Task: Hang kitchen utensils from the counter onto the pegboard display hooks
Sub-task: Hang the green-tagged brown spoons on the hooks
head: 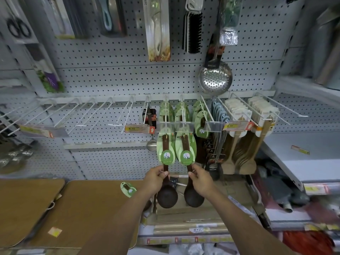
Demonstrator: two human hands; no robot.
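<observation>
Two dark brown wooden ladles with green card labels hang side by side from white pegboard hooks. My left hand [156, 178] pinches the handle of the left ladle [167, 196] just below its label. My right hand [199, 178] pinches the handle of the right ladle [193, 196] the same way. More green-labelled ladles [182, 111] hang behind them on the same hooks. A loose green label [128, 189] with a brown handle lies on the brown counter [88, 203] to the left.
Several bare white hooks [103, 113] stick out to the left of the ladles. A steel skimmer [215, 79] hangs above right. Wooden spatulas [239, 155] and blue utensils [219, 112] hang to the right. Boxed goods fill the shelf [185, 229] below.
</observation>
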